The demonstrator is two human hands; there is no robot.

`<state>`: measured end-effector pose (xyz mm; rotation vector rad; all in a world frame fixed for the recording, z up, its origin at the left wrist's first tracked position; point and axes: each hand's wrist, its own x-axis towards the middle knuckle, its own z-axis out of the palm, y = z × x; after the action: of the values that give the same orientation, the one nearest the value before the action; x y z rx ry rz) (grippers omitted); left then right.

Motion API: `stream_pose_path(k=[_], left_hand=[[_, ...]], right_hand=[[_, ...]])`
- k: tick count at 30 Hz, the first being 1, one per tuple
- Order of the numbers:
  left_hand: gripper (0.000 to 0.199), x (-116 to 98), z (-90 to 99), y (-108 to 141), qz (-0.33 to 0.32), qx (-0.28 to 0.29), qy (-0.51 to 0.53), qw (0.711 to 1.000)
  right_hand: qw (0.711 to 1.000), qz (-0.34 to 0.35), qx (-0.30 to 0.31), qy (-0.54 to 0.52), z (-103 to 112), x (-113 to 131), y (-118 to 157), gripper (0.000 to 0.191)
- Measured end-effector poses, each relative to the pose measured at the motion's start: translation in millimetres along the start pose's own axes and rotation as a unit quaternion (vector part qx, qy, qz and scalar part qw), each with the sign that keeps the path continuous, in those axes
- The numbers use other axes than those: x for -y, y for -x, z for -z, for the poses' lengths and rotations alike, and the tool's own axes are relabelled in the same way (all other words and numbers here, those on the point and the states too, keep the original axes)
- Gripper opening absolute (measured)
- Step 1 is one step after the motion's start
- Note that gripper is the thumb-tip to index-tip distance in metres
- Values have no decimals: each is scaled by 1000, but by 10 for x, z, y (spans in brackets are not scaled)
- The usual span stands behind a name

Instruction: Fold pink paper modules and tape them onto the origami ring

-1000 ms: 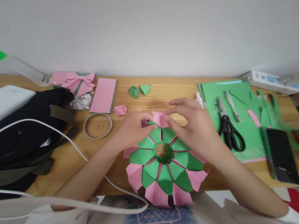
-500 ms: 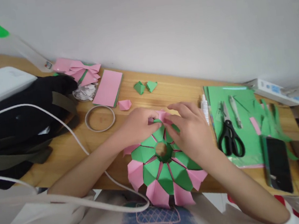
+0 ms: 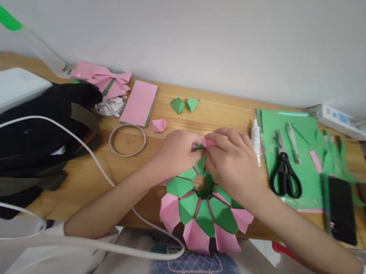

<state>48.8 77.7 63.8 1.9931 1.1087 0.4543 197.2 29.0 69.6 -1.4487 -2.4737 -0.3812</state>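
Note:
A ring of folded green and pink paper pieces (image 3: 204, 215) lies at the front edge of the wooden table, its round hole in the middle. My left hand (image 3: 180, 152) pinches the ring's far edge, where green and pink folds meet. Against the same spot, my right hand (image 3: 233, 162) has its fingers closed on a pink fold and covers the ring's upper right part. Two small green folded pieces (image 3: 193, 104) and one pink folded piece (image 3: 158, 125) rest behind the hands.
Left: a tape roll (image 3: 127, 140), pink paper stack (image 3: 139, 103), bowl of scraps (image 3: 111, 106), black bag (image 3: 39, 139) and white cable (image 3: 93, 157). Right: a glue tube (image 3: 256, 142), scissors (image 3: 284, 174) on green sheets (image 3: 306, 185), phone (image 3: 340, 210) and power strip (image 3: 345, 121).
My right hand's fingers have curled in closer to the pink fold. The left hand keeps its pinch. The whole view has shifted slightly.

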Motion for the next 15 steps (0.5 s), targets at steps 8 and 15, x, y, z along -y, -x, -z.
stream_pose_path(k=[8,15], left_hand=[[20,-22,-4,3,16,-5,-8,1000],[21,-47,-7,15,30,-11,-12,999]], right_hand=[[999,-22,-20,11,-6,29,-5,11],[999,-40,-19,22,-7,45,18,10]])
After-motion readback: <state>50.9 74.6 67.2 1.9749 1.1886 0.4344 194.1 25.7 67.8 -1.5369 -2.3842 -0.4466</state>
